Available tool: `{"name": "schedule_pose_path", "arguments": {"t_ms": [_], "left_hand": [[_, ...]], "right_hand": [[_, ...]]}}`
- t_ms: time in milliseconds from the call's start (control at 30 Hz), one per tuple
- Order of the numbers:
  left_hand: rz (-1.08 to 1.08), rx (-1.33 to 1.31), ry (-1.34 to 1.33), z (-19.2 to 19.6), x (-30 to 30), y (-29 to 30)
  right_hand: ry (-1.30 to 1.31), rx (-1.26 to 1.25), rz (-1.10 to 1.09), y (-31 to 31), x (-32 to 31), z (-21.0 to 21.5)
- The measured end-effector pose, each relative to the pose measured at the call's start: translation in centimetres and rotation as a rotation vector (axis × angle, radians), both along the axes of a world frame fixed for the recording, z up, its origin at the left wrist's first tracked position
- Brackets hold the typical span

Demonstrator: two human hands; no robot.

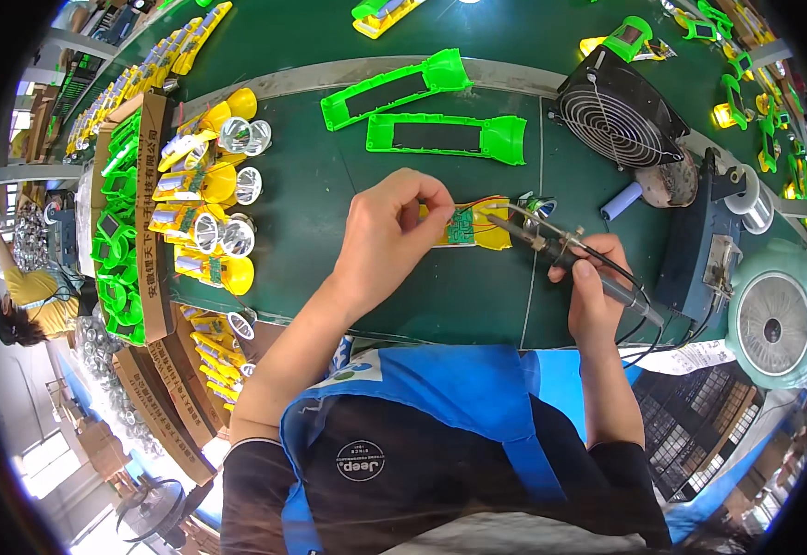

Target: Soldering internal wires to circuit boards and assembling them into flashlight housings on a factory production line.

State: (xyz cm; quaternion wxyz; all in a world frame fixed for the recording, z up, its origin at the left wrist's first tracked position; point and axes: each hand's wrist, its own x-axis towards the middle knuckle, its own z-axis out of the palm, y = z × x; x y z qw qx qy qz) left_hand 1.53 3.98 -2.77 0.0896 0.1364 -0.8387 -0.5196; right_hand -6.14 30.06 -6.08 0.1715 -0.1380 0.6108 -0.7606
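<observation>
My right hand (pixel 596 298) grips a soldering iron (pixel 551 248) with a thin feed tube along it. Its tip points left, down at a green circuit board (pixel 462 227) in a yellow lamp housing (pixel 494 237). My left hand (pixel 387 239) is closed in a pinch at the board's left side; what its fingertips hold is hidden. Thin wires, one of them red, run over the housing. A shiny reflector cup (pixel 540 208) sits at the housing's right end, partly behind the iron.
Two green casings (pixel 449 137) lie beyond my hands. Yellow lamp assemblies (pixel 202 185) and a carton (pixel 154 222) of green parts stand left. To the right are a black fan (pixel 614 116), a purple cylindrical cell (pixel 622 201), a solder spool (pixel 752 199) and a pale green fan (pixel 773 319).
</observation>
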Motion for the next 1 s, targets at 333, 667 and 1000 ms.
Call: {"name": "schedule_pose_path", "arguments": {"t_ms": [333,667,1000], "left_hand": [[-0.160,-0.606,0.182,0.2,0.2,1.2],[-0.202,-0.598,0.052,1.3,-0.1,1.2],[-0.213,-0.615,0.052,1.4,-0.4,1.2]], "right_hand": [[0.128,0.176,0.090,-0.4,0.0,0.8],[0.151,0.244,0.093,-0.8,-0.1,1.1],[0.300,0.174,0.094,-0.3,-0.2,-0.2]]}}
